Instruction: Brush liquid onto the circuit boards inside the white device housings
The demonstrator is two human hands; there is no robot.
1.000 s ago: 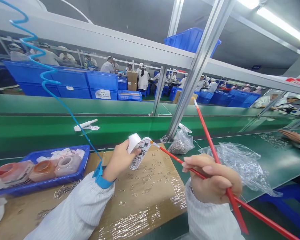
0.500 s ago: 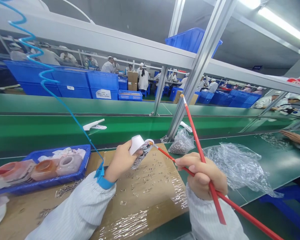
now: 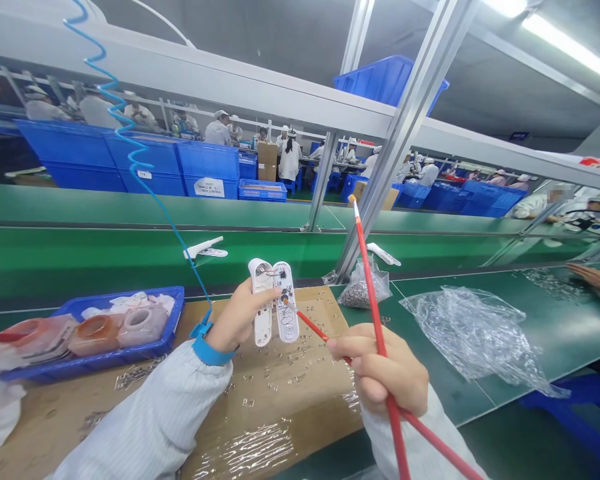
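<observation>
My left hand (image 3: 240, 319) holds up two white elongated housing halves (image 3: 273, 301) side by side, open faces toward me, with a small circuit board and wires inside. My right hand (image 3: 383, 373) grips two thin red rods. One red rod (image 3: 310, 327) has its tip touching the right half. The other red rod (image 3: 373, 300) points up and away. A blue wrist strap (image 3: 205, 343) with a coiled blue cord (image 3: 130, 160) is on my left wrist. Several small metal clips (image 3: 290, 373) lie on the cardboard sheet (image 3: 305, 413) below.
A blue tray (image 3: 90, 360) of tape rolls sits at the left. A small bag of metal parts (image 3: 363, 290) and crumpled clear plastic (image 3: 475, 327) lie to the right. A green conveyor (image 3: 80, 257) carrying white parts (image 3: 205, 248) runs behind. Another person's hand (image 3: 595, 277) rests at far right.
My left hand turned the white part so both halves now face me upright. My right hand moved left and down, and the rod tip now touches the inside of the right half.
</observation>
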